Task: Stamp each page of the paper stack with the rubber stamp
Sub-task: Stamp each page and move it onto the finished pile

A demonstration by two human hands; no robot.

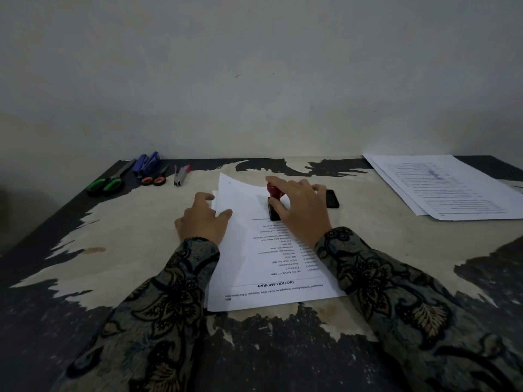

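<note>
The stamp (274, 203) is standing upright on the top page of the stack (271, 261), near the middle of the table (135, 222). It is showing a rounded red knob on top and a dark, blocky base below, and the base is resting on the upper part of the printed sheet. The right hand (300, 210) is gripping the stamp, with fingers curled over the knob and the thumb lying down along the base. The left hand (205, 220) is resting on the left edge of the stack, fingers relaxed and spread, pressing the paper down without clasping anything. Both arms are wearing dark patterned sleeves.

The stack is lying in front of the person, its text running upside down to the camera, with a bold heading near the close edge. A few sheet edges are peeking out on the left side; how many pages it is holding cannot be told.

One stamp is showing. One black pad (331, 198) is lying just right of the right hand. A second pile of papers (441, 188) is sitting at the far right. Along the far left edge two scissors are lying, one green (109, 181) and one red (155, 178), with one blue stapler (147, 164) and one small grey stapler (180, 175) beside them.
</note>
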